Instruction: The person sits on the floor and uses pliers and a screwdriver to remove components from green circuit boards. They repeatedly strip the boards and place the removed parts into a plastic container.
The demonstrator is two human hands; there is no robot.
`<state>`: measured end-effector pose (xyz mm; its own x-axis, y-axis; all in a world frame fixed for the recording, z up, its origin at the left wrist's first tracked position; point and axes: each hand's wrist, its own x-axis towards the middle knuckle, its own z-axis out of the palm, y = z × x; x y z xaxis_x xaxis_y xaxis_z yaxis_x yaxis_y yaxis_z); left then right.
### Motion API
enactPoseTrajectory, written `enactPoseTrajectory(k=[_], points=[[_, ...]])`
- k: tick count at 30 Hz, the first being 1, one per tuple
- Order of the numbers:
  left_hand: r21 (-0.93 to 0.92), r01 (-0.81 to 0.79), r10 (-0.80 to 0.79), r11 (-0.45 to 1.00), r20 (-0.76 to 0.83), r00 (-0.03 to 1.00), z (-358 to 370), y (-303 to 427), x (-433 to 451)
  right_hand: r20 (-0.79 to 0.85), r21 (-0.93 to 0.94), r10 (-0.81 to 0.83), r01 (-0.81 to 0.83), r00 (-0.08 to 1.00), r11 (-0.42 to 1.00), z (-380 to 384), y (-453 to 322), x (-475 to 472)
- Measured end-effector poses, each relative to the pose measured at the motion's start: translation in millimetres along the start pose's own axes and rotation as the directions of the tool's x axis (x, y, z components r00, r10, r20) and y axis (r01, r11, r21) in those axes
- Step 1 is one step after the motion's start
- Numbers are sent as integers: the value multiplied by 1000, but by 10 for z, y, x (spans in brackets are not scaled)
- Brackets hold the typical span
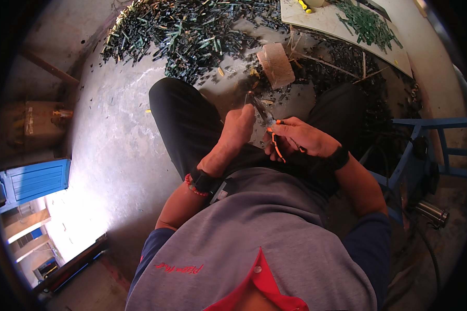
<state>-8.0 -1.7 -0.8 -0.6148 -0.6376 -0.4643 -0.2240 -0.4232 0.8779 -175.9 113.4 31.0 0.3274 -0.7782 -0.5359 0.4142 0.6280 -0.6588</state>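
My left hand (239, 124) grips a thin dark strip (258, 107) that slants between my two hands over my lap. Around the orange and black handles of a pair of pliers (275, 144) my right hand (297, 137) is closed. The jaws of the pliers meet the strip's lower end, though blur and the fingers hide the exact contact. A pinkish block (275, 65) lies on the floor just beyond my hands, with small yellow and dark pieces about it.
A large heap of dark and green strips (194, 35) covers the floor ahead. At upper right, a pale board (334, 25) bears green strips (367, 27) and a yellow-handled tool (305, 6). A blue metal frame (432, 124) stands at right, a cardboard box (43, 124) at left.
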Motion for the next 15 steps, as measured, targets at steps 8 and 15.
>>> enactPoseTrajectory(k=[8,15], points=[[35,38,-38,999,14,999,-12,37,-9,-3,100,24,-24,1000,995,13,-41,-10],[15,16,-16,1000,-5,1000,25,47,-33,42,185,30,-37,999,982,30,-50,-46]])
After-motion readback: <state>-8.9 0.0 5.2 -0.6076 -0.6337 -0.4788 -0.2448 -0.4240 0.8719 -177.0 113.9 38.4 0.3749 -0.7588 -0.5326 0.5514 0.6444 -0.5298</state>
